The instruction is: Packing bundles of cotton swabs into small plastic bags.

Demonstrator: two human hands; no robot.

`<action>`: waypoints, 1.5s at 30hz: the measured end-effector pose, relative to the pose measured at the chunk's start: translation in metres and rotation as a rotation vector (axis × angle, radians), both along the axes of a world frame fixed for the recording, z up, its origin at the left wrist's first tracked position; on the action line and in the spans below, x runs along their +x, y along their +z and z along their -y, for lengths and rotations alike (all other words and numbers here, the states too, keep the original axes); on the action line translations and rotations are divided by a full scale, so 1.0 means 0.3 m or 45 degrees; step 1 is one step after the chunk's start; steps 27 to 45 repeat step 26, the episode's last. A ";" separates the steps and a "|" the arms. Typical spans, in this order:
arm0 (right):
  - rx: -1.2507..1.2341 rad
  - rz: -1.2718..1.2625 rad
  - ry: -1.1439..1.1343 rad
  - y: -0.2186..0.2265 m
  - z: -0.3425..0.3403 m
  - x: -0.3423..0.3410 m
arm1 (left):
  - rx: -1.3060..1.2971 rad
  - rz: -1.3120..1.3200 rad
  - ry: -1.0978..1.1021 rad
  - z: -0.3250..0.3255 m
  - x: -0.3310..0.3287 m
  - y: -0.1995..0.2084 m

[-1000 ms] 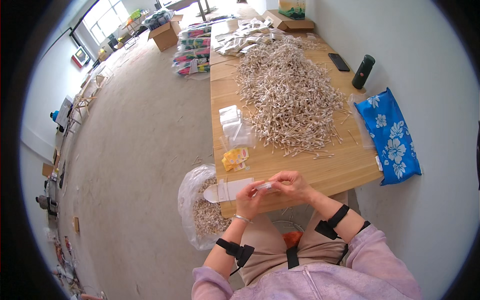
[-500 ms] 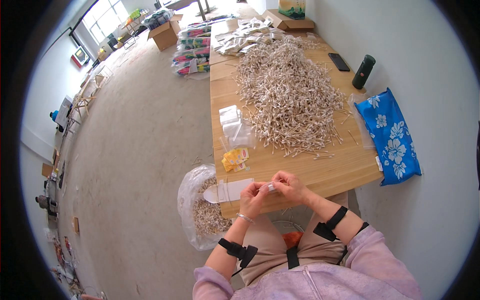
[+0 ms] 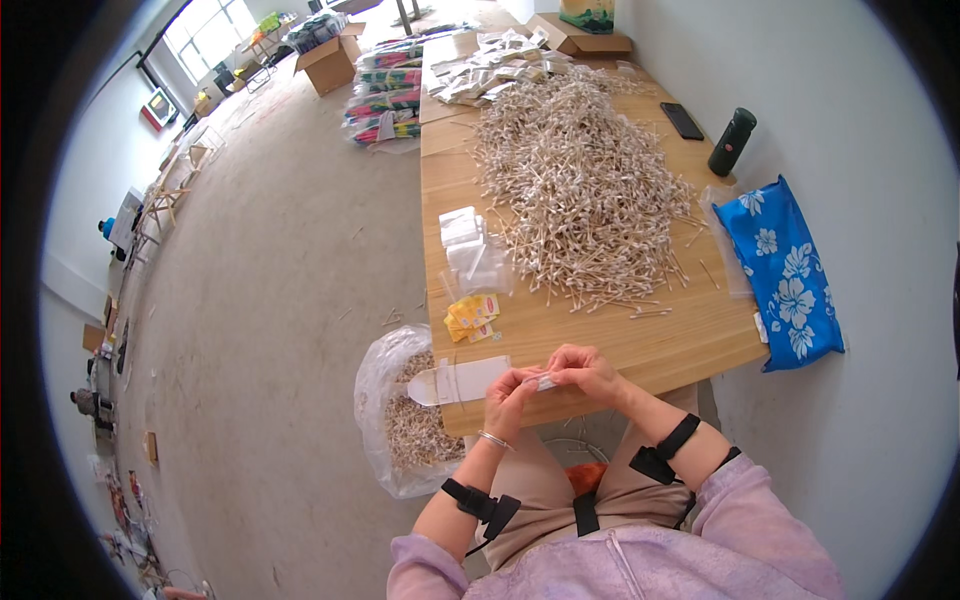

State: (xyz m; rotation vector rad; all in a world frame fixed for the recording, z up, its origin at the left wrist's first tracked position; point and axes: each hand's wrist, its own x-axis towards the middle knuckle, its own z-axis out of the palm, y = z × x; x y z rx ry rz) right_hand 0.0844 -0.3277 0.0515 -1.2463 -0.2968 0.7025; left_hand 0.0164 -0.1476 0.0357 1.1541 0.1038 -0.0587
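Note:
At the near edge of the wooden table (image 3: pixel 640 345), my left hand (image 3: pixel 508 400) and my right hand (image 3: pixel 584 372) meet and pinch a small clear packet (image 3: pixel 542 381) between their fingertips. A long clear sleeve (image 3: pixel 462 381) lies flat on the table just left of my left hand. A large heap of cotton swabs (image 3: pixel 580 185) covers the middle of the table beyond my hands. Small yellow packets (image 3: pixel 472 314) and a stack of clear bags (image 3: pixel 470 252) lie between the heap and my hands.
A clear plastic sack of swabs (image 3: pixel 408 430) hangs off the table's left edge by my knee. A blue flowered cloth (image 3: pixel 785 272), a dark bottle (image 3: pixel 731 142) and a phone (image 3: pixel 682 121) sit at the right. Cardboard boxes (image 3: pixel 330 62) and bundled packs (image 3: pixel 383 103) stand on the floor.
My hands have shifted slightly while working the small packet; the fingers have closed in tighter at its end. Nothing else on the table has moved.

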 end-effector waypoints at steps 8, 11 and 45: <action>-0.485 1.154 -0.224 0.101 -0.013 -0.042 | 0.560 0.243 0.232 0.012 -0.030 0.014; -0.520 1.158 -0.236 0.090 -0.002 -0.036 | 0.677 0.303 0.320 0.019 -0.031 0.039; -0.684 1.219 -0.141 0.140 -0.062 -0.022 | 0.678 0.202 0.245 -0.013 -0.026 0.051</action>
